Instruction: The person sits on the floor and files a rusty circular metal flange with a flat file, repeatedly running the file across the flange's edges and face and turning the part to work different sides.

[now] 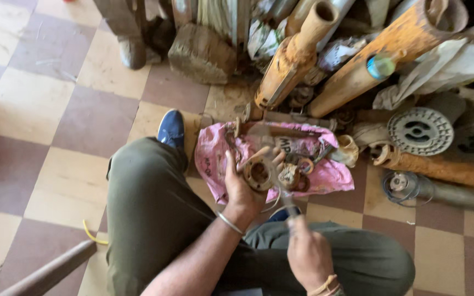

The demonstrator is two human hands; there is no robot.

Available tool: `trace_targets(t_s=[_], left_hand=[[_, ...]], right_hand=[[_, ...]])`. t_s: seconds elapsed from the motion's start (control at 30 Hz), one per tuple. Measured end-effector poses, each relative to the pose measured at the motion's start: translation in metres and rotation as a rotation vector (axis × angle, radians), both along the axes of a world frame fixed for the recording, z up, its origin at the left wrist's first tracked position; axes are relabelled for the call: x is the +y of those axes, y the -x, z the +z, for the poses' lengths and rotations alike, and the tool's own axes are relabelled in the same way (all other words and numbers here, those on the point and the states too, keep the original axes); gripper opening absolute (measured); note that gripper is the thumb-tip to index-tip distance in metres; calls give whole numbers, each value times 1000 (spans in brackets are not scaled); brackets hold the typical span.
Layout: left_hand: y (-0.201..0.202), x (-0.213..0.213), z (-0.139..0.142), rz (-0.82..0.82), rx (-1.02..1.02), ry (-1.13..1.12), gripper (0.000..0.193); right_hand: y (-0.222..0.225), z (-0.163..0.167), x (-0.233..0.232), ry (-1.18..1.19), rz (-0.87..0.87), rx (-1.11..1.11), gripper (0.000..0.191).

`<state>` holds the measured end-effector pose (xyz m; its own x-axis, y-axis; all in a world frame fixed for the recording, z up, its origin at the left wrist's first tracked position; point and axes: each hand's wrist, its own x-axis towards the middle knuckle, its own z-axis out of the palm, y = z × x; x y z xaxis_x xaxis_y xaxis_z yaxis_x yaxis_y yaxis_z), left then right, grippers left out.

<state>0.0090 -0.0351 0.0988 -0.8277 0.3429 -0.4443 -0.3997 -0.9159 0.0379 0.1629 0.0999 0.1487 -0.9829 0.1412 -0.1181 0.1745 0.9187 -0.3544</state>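
Checkered floor tiles (56,109) lie under the scene, where a round metal flange (259,173) is gripped in the left hand (242,189) above a pink bag (325,170). A thin tool (287,200), blurred, is clenched in the right hand (308,255) and aimed at the flange, so cleaning or prising of the part seems to be in hand; a steady hold and a careful point are called for next. Behind the printed bag, rusty orange pipes (297,55) and grey slotted discs (421,130) are stacked.
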Motion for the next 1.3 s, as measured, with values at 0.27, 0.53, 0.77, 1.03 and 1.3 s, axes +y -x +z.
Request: trace_targets(t_s=[0.27,0.53,0.77,1.03,1.3], left_hand=[[-2,2,-1,19,48,8,98],[-5,3,-3,45,113,-101,98],[-6,3,-3,-42,82,26,101],[-7,3,-2,-92,168,-238,109],[-6,2,-1,-140,-99,-151,106]], right_hand=[[2,-6,1,162,-50,308,14],[8,22,-1,49,-56,206,13],[2,6,1,190,-185,264,21],[9,22,7,80,17,471,22],[25,36,13,-96,109,38,23]])
